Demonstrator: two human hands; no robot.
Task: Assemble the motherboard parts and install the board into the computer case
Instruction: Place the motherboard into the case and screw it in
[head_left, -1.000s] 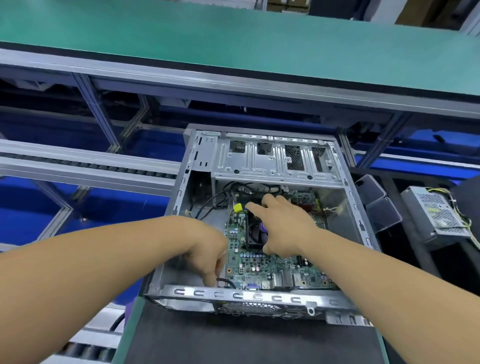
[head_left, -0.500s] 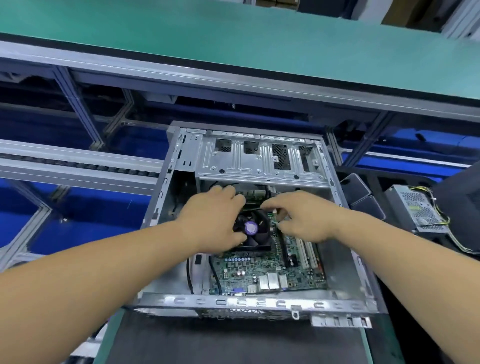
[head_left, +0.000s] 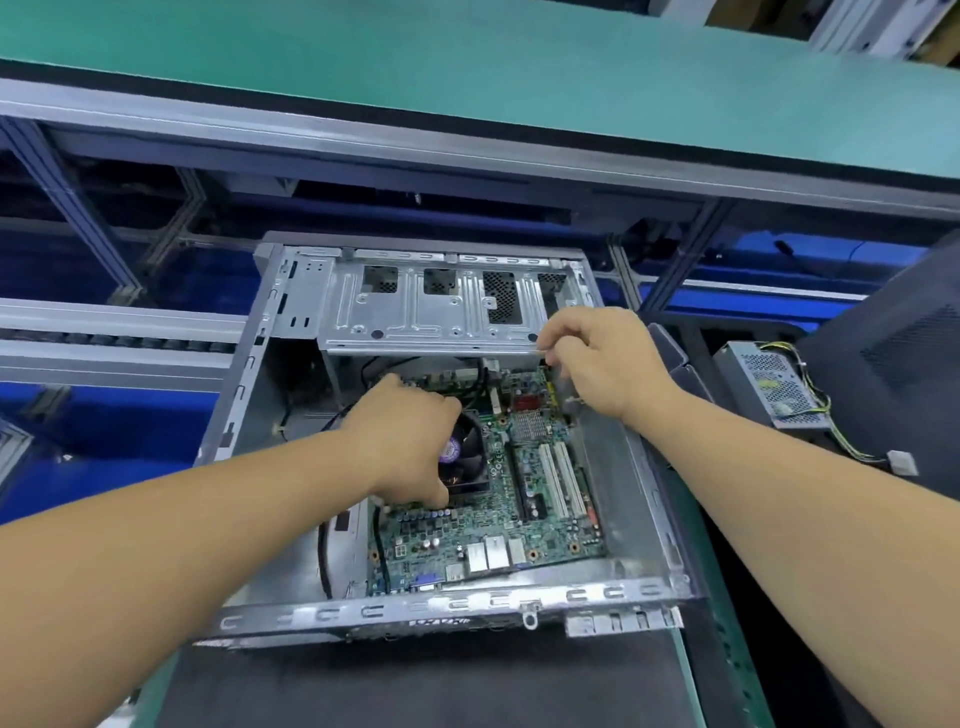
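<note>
Green shelf (head_left: 467, 83): spanned the whole upper frame, with a grey metal rail along its near edge.
Roller conveyor (head_left: 104, 338): ran along the left edge of the frame, beside the case.
Computer case (head_left: 457, 603): open-topped steel chassis, lying centre frame on a dark mat (head_left: 415, 686); near rim ran across the lower centre.
Drive cage (head_left: 431, 312): silver sheet-metal bracket spanning the far end of the case, upper centre.
Motherboard (head_left: 519, 530): green board, lying inside the case on its floor, centre to lower centre; rear ports sat against the near rim; far edge reached under the drive cage.
Power supply (head_left: 769, 384): grey perforated box with yellow and black wires, right of the frame, outside the case and well apart from it.
Left hand (head_left: 410, 441): centre frame, over the motherboard, covering the left part of the cooler fan; fingers curled downward with the thumb tip on the board just below the fan. Whether the fingers clasped the cooler could not be told.
Right hand (head_left: 602, 358): upper centre right, at the far right corner of the motherboard, just below the drive cage edge; fingers bent together in a pinch at the cage's near edge. What they pinched could not be told.
Cooler fan (head_left: 467, 457): black, with a purple hub label, mounted on the motherboard.
White slots (head_left: 561, 478): two, parallel, right of the fan.
</note>
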